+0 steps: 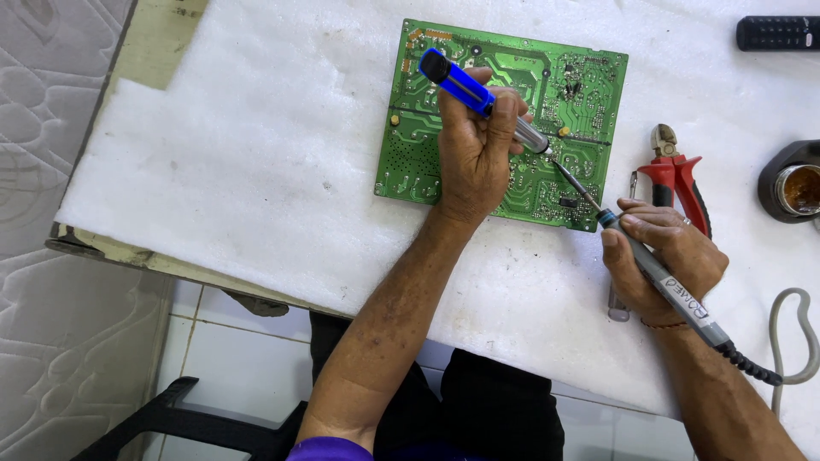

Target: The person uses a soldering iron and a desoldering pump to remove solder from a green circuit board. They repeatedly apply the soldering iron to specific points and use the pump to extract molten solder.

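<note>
Over the board (504, 94), both hands work with tools.
Left hand (478, 154) is closed round a blue pump (461, 84); right hand (666, 256) pinches a grey iron (658, 277), its tip meeting the pump's nozzle above the board's right part. White foam (256, 171) lies open left of the green board; red cutters (675, 175), a round pot (790, 183) and a black remote (777, 32) crowd its right.

Bright, even daylight; soft shadows, sharp focus, perhaps slight edge distortion.

Left hand (475, 152) and right hand (666, 256) both clenched, forearms converging.
</note>
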